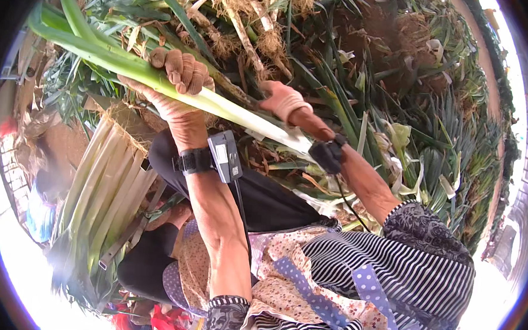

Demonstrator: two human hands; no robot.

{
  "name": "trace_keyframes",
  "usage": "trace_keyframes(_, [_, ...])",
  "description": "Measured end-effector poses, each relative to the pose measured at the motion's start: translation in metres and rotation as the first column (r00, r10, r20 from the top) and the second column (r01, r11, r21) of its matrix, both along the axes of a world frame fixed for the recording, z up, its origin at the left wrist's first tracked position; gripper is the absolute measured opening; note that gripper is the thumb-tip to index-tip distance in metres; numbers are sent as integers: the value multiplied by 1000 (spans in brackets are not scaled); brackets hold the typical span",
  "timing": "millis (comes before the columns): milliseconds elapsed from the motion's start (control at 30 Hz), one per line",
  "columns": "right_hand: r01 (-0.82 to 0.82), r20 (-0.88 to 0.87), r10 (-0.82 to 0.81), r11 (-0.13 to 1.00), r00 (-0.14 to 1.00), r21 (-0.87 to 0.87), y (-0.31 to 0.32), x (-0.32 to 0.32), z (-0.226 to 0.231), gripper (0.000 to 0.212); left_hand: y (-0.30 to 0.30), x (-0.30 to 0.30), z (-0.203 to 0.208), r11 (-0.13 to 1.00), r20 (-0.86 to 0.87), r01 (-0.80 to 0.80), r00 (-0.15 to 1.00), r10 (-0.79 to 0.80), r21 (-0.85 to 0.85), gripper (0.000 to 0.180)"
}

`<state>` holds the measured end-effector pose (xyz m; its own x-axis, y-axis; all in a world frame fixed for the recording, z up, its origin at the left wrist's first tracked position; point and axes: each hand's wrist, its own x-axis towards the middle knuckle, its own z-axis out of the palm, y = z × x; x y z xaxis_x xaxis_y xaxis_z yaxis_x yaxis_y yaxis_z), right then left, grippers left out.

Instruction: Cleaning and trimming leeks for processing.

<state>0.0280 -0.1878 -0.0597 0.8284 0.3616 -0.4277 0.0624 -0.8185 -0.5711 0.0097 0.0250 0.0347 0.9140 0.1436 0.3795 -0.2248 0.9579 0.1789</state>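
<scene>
A long leek [243,114] slants across the upper middle, green leaves to the far left, pale shaft down to the right. My left hand [182,77] is closed round it where green turns to white, with the fingers curled over the top. Just beyond the white shaft is my right hand [284,100], blurred by motion. Its fingers are mostly hidden, so I cannot tell whether it grips anything. The shaft's white end [298,142] lies close to my right wrist. Both wrists carry black straps, the left one with a grey box [224,156].
A bundle of leeks [105,180], pale shafts together, stands at the left beside my knee. Rooted leeks [244,35] lie at the far side. Heaped green leaves [351,104] and stripped scraps [396,142] spread to the right. Something red [169,321] shows at the lower edge.
</scene>
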Motion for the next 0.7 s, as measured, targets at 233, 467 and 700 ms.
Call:
trace_keyframes(233, [-386, 204, 330, 826, 922, 411, -43, -37, 43, 36, -8, -4, 3, 990, 12, 118, 993, -117, -78, 45])
trace_keyframes(467, [-370, -327, 386, 922, 863, 113, -78, -53, 53, 38, -4, -5, 2, 994, -27, 101, 994, -102, -38, 43])
trace_keyframes(700, [292, -618, -267, 954, 740, -62, -127, -82, 49, 45, 2, -8, 0, 985, -43, 123, 991, -128, -119, 50])
